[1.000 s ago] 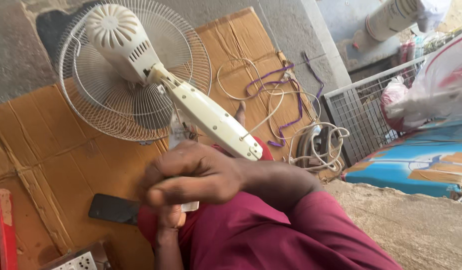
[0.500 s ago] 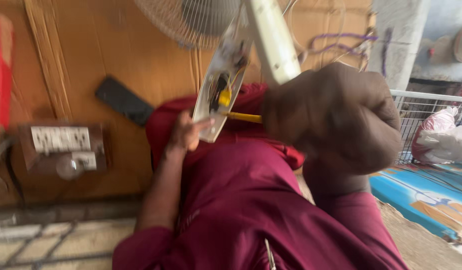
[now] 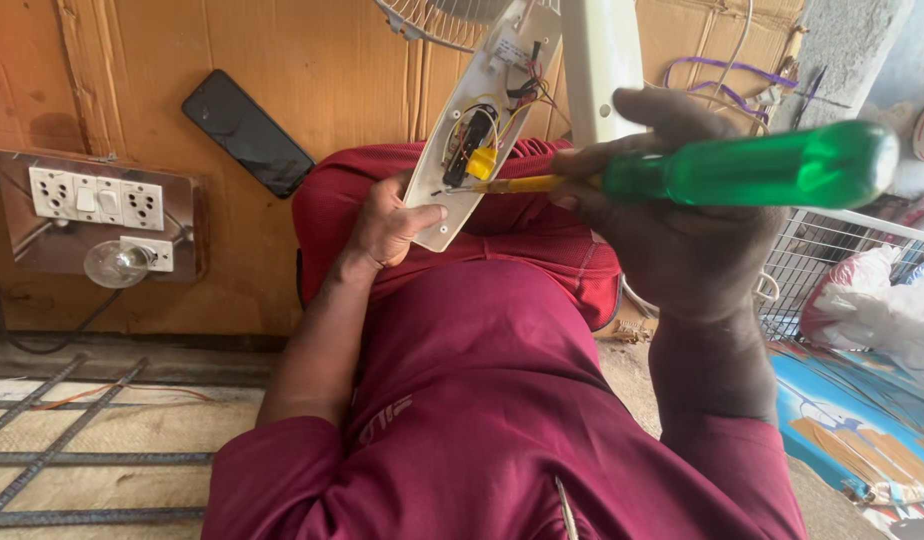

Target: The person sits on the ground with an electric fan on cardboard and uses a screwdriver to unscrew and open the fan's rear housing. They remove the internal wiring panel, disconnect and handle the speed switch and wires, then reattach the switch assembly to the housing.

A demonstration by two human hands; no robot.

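- Fingers point(image 3: 427, 215) of our left hand point(image 3: 387, 225) pinch the lower end of the white fan control panel point(image 3: 477, 120), thumb on its edge; it sits above our lap, tilted, its open back toward us.
- Our right hand point(image 3: 672, 230) closes round the screwdriver point(image 3: 722, 172), its tip at the yellow part point(image 3: 482, 162) among the wires point(image 3: 502, 105).
- We judge the tip could slip off and nick the thin insulated wires, since the panel hangs in one hand with nothing under it.
- A hard push might twist the panel out of our pinch.
- The panel is smooth, rigid plastic, long and rounded; the screwdriver handle is glossy translucent green, its shaft sleeved yellow.
- Behind lie creased brown cardboard point(image 3: 312, 70), a flat black phone point(image 3: 247, 132), and a socket board point(image 3: 97, 210) with a clear round bulb point(image 3: 117, 263).
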